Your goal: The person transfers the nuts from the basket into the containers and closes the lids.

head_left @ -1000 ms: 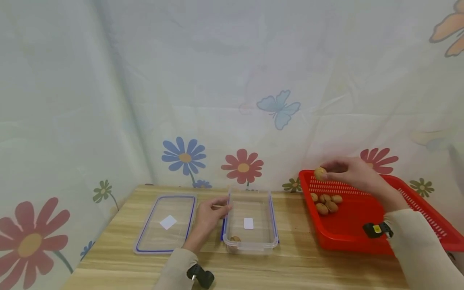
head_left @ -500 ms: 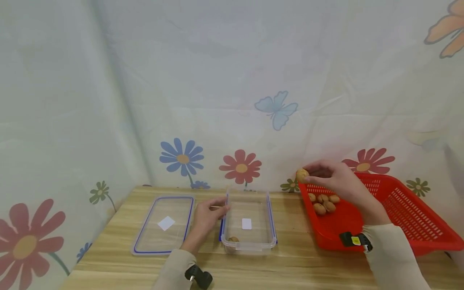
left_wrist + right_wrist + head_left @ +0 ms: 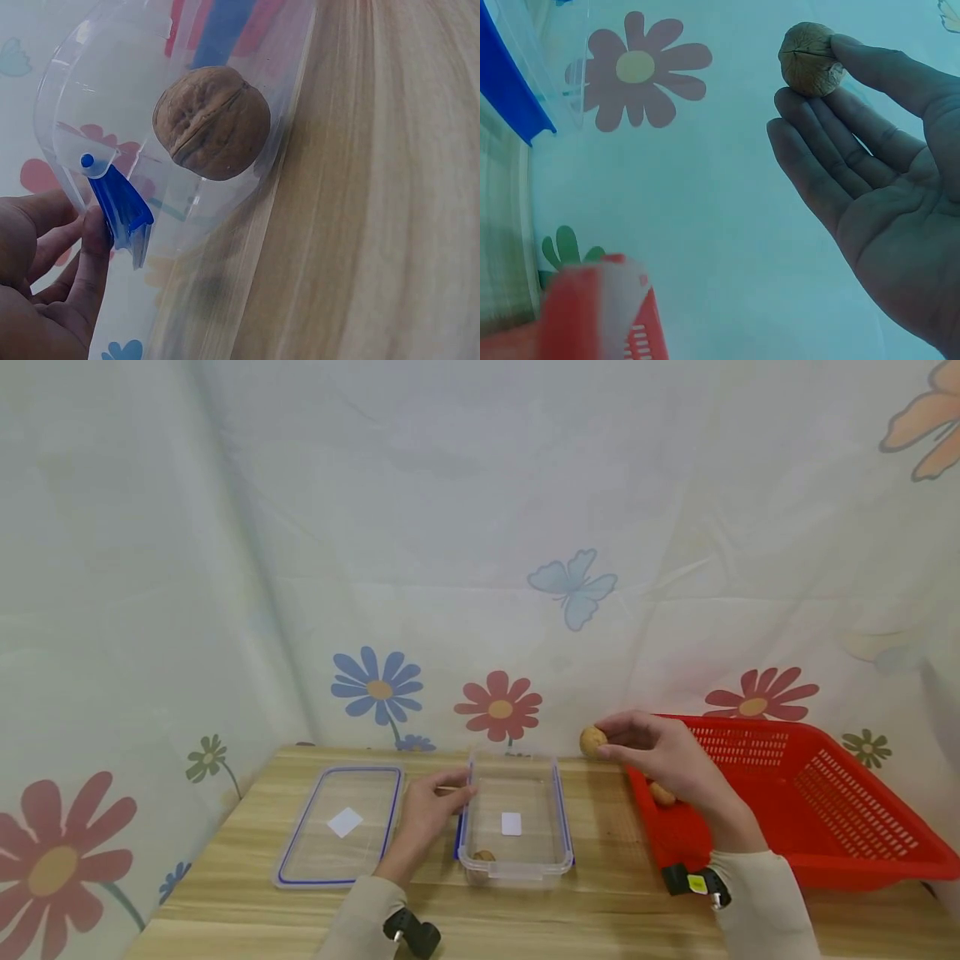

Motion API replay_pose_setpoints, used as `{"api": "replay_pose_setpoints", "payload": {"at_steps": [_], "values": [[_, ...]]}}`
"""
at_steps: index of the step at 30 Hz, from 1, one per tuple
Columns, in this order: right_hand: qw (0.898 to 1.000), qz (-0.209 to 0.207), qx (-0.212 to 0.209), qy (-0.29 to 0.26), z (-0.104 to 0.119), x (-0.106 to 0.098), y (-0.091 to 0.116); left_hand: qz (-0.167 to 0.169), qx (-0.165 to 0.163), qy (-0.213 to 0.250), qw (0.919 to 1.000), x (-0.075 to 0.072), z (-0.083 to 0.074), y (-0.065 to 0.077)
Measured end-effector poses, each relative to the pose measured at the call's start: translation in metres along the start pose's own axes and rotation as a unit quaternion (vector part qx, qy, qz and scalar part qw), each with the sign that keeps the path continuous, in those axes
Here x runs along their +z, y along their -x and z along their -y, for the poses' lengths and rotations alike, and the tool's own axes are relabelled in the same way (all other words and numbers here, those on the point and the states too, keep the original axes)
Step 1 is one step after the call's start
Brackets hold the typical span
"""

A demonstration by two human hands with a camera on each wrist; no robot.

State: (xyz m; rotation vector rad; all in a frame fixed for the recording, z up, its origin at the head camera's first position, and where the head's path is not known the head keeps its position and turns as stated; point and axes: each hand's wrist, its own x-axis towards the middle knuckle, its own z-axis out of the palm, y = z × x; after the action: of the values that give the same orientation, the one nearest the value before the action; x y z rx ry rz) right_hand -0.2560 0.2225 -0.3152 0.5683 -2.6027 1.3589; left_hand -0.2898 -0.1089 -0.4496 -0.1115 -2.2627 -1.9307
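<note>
A walnut point(image 3: 592, 742) is pinched between the thumb and fingertips of my right hand point(image 3: 667, 760), up in the air between the red basket and the clear food container point(image 3: 562, 810). In the right wrist view the walnut point(image 3: 810, 60) sits at the fingertips, palm facing the camera. My left hand point(image 3: 431, 814) grips the container's left rim; in the left wrist view its thumb lies by a blue hinged clip point(image 3: 120, 202). One walnut point(image 3: 212, 124) rests in the container's near left corner. The container stands lidless on the table.
A clear lid point(image 3: 341, 827) with a blue seal and white label lies left of the container. The red basket point(image 3: 787, 810) stands at the right; a walnut point(image 3: 662, 794) shows inside, others hidden behind my right hand. A flowered curtain point(image 3: 450, 527) hangs behind the wooden table point(image 3: 600, 902).
My right hand has moved left with the walnut, from over the basket to beyond its left rim, and slightly lower. My left hand stays at the container's rim.
</note>
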Motion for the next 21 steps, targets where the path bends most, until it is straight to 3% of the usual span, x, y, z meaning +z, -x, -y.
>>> {"api": "replay_pose_setpoints", "payload": {"at_steps": [10,21], "values": [[0.999,0.019,-0.015,-0.022,-0.001,0.017,0.002,0.000,-0.012,-0.011,0.9999,0.003,-0.001,0.001],[0.994,0.095,-0.031,-0.036,0.002,0.038,-0.003,-0.007,-0.002,0.002,1.0000,0.003,0.000,-0.001]]}}
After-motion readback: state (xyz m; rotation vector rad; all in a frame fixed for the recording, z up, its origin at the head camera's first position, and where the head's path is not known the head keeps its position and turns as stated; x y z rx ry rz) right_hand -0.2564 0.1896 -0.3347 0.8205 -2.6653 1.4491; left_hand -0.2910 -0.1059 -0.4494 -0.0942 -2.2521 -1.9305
